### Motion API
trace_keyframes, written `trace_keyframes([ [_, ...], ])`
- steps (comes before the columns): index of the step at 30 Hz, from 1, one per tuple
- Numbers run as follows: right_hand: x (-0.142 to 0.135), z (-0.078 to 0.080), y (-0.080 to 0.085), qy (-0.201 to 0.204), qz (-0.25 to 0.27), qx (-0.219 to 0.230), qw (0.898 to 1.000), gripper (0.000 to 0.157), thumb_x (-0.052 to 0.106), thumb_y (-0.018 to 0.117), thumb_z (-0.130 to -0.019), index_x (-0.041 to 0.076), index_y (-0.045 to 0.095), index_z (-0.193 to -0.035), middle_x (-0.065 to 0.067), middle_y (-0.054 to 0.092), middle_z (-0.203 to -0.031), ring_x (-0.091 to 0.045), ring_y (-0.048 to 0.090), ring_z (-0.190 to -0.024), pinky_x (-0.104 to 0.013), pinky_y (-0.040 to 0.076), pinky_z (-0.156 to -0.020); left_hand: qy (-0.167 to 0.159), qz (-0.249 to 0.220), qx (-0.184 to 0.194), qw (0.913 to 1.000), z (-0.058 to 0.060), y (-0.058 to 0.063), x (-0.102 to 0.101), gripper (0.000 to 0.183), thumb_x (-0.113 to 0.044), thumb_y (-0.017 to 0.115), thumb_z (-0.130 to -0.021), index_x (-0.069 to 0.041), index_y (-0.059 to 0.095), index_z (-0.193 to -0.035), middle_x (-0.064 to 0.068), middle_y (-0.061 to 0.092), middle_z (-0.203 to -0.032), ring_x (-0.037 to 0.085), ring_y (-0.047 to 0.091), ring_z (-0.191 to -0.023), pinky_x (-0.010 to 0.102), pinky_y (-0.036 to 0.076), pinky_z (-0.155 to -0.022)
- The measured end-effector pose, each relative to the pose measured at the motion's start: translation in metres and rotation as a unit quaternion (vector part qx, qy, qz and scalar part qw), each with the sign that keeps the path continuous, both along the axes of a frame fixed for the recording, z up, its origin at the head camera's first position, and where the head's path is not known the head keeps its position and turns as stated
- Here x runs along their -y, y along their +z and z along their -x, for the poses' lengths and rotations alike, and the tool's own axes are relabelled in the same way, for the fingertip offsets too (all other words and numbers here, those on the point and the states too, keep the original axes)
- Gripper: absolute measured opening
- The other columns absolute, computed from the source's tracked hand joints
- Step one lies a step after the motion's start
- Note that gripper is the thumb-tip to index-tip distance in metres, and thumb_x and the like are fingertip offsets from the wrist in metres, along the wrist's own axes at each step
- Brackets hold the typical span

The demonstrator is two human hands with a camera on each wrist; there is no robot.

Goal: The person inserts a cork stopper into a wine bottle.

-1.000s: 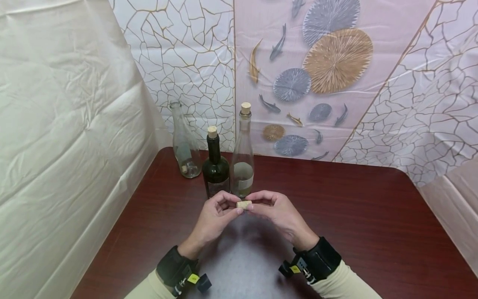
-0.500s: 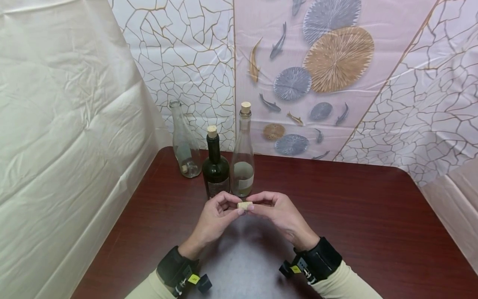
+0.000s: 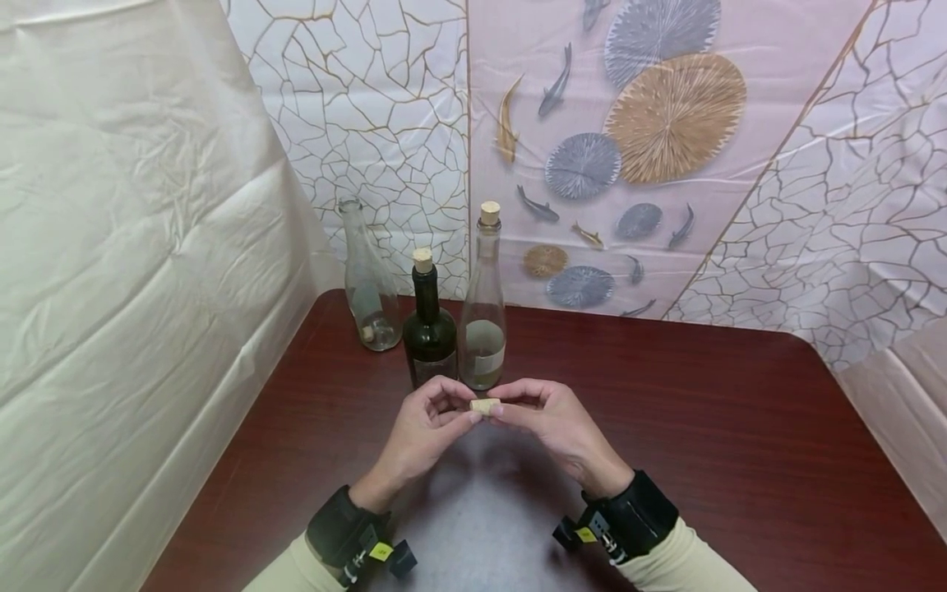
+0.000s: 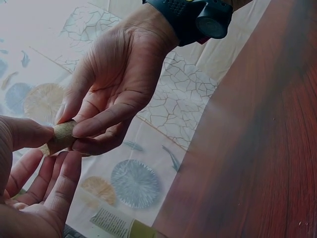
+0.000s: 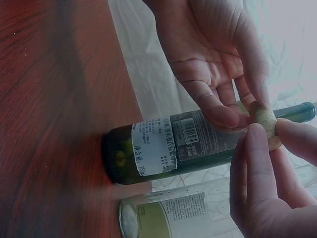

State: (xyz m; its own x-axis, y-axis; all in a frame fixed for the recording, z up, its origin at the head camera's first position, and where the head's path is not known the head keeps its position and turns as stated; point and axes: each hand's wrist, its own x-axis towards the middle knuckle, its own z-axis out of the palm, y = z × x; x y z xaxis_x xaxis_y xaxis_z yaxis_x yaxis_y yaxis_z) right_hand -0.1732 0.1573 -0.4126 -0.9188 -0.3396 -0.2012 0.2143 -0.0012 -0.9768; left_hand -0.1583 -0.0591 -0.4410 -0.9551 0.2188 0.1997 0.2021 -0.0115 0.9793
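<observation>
In the head view a short, pale cork (image 3: 484,406) lies level between the fingertips of both hands, above the table. My left hand (image 3: 427,427) pinches one end and my right hand (image 3: 551,423) pinches the other. Both wrist views show the cork (image 4: 61,136) close up, with thumbs and fingers on its sides and part of it covered. Just behind the hands stand a dark green wine bottle (image 3: 429,335) and a clear bottle (image 3: 484,333), each with a cork in its neck. The green bottle (image 5: 183,141) shows its printed labels in the right wrist view.
Farther back on the left, another clear bottle (image 3: 370,288) has an uncovered mouth and a small cork inside at its base. All three bottles stand on the dark red table (image 3: 703,427). Patterned cloth (image 3: 666,247) hangs behind it, and pale cloth (image 3: 163,271) hangs along the left.
</observation>
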Motion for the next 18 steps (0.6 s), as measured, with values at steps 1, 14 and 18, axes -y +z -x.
trace_keyframes([
  [1,0.000,0.000,0.000,-0.001,0.001,0.000,1.000,0.038,0.012,0.081,-0.092,-0.004,0.071,-0.124,-0.006,0.078,-0.113,-0.016,0.075,-0.101,-0.035,0.060,-0.095,0.003,0.002,-0.002,1.0000,0.000,0.001,0.001,0.028,-0.002,0.078,-0.091,0.002,0.064,-0.116,0.020,0.066,-0.114,0.010,0.068,-0.098,0.026,0.062,-0.090],
  [14,-0.002,-0.002,0.002,-0.020,0.006,0.003,1.000,0.042,0.012,0.080,-0.093,-0.008,0.068,-0.127,-0.004,0.076,-0.113,-0.014,0.075,-0.097,-0.032,0.062,-0.092,0.032,0.018,-0.074,0.9966,-0.010,0.021,0.022,0.025,-0.004,0.077,-0.093,-0.004,0.065,-0.115,0.018,0.067,-0.111,0.012,0.070,-0.094,0.027,0.063,-0.083],
  [18,-0.003,-0.003,0.002,-0.017,0.010,0.008,1.000,0.044,0.012,0.080,-0.092,-0.008,0.067,-0.129,-0.003,0.077,-0.113,-0.013,0.075,-0.098,-0.029,0.061,-0.090,0.063,0.008,-0.083,0.9946,-0.006,0.033,0.034,0.025,0.000,0.075,-0.093,0.000,0.064,-0.114,0.015,0.067,-0.108,0.012,0.070,-0.091,0.025,0.063,-0.079],
])
